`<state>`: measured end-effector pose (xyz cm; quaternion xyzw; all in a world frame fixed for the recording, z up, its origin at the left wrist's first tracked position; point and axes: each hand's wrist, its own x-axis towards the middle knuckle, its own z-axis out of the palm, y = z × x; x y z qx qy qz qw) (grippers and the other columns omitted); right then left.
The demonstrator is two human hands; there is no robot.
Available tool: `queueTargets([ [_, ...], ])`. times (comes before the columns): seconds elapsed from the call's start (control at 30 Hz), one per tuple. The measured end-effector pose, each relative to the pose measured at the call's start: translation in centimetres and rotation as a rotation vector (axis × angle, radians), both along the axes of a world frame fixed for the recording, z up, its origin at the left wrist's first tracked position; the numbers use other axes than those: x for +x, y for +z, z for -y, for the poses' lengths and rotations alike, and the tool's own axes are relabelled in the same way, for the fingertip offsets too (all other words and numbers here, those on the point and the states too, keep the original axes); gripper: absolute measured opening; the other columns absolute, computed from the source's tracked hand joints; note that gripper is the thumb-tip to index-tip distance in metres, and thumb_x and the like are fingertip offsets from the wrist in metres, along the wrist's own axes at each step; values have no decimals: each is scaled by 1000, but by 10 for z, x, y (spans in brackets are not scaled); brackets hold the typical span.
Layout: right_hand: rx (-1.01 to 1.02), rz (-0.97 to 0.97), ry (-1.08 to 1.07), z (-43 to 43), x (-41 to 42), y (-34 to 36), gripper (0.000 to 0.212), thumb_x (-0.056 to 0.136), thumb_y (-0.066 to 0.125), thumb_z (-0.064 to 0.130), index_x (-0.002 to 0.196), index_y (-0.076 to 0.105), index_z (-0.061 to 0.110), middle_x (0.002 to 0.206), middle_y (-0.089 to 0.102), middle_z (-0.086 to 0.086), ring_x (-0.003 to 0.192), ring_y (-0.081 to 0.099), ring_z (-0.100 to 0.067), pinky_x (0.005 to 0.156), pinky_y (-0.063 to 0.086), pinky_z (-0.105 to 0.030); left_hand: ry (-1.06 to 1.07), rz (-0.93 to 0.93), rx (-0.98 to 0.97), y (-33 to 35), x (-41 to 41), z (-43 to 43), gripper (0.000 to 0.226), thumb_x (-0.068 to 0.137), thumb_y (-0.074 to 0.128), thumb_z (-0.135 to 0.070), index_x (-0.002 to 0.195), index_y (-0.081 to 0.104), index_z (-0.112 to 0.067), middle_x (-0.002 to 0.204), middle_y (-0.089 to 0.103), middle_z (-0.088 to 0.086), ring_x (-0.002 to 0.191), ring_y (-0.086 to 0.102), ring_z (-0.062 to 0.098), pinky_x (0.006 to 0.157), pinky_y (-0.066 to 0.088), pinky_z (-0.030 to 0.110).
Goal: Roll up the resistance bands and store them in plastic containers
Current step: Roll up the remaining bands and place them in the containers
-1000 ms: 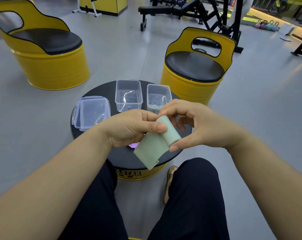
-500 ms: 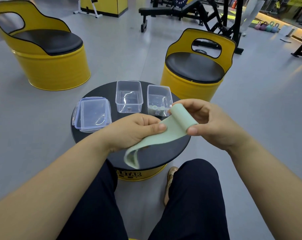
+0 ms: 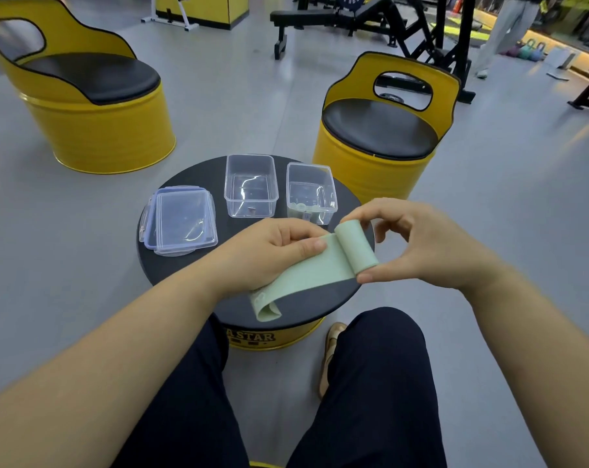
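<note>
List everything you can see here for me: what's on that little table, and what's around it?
Resistance band: one, pale green, partly rolled, held over the table.
Left container: one, clear, open, table's far side.
Right container: one, clear, open, beside it.
Rolls: a few, pale green, inside the right container.
Lids: a stack, clear with blue edges, table's left.
Table: one, round black top on a yellow drum.
Barrel chairs: two, yellow with black seats, beyond the table.
Weight bench: one, black, far back.
Legs: two, dark trousers, bottom of view.
Left hand: pinches the band's flat part.
Right hand: holds the rolled end.
</note>
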<state>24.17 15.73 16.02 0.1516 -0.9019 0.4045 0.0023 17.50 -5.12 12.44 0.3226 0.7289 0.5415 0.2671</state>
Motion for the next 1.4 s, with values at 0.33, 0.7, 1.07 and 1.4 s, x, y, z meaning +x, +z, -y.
queueTargets([
  [0.33,194,-73,81,9,-9,-5,50,58,80,41,102,57,40,98,62,3,91,55,-13,72,46,-26,52,45,-83,-4,-1,1,17,95,53,-23,85,66,-17,74,61,-6,71,52,10,70,41,28],
  [0.7,338,-133,84,9,-15,-9,50,61,77,36,106,63,19,100,60,2,92,51,-8,75,36,-6,175,80,-1,-10,11,-16,41,67,72,-58,84,65,-21,75,58,-3,69,51,10,69,39,28],
  [1.07,-152,114,-115,23,-2,-22,74,62,78,34,128,43,35,112,56,10,96,59,-11,83,54,-31,309,368,253,-7,6,-16,29,58,73,-33,78,67,-12,68,67,3,56,61,14,48,47,23],
  [1.4,-757,94,-460,58,4,-49,17,87,57,26,98,61,14,80,70,-7,73,66,-19,70,57,-34,395,417,355,-15,9,-20,39,66,77,-31,99,68,-11,94,71,9,88,65,27,75,55,45],
])
